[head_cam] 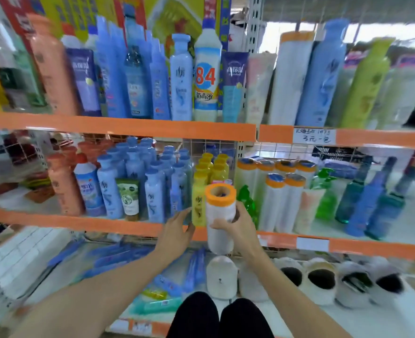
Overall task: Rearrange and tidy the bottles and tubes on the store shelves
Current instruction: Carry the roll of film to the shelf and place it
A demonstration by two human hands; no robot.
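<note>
Shelf-front [118, 224]: roll [220, 215] within right fingers [217, 225]

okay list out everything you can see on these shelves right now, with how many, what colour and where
White roll: one, white with an orange end, held in front of the middle shelf.
Yellow bottles: several, middle shelf, centre.
Light blue bottles: many, middle shelf, left of the yellow ones.
White rolls: several, orange-capped, middle shelf, right of centre.
84 bottle: one, white with a blue cap, top shelf.
Green pump bottle: one, middle shelf, right.
Slippers: several, white and fluffy, bottom shelf, right.
Shelf edges: orange.
Left hand: fingers straight, reaching toward the yellow bottles.
Right hand: grips the white roll.
</note>
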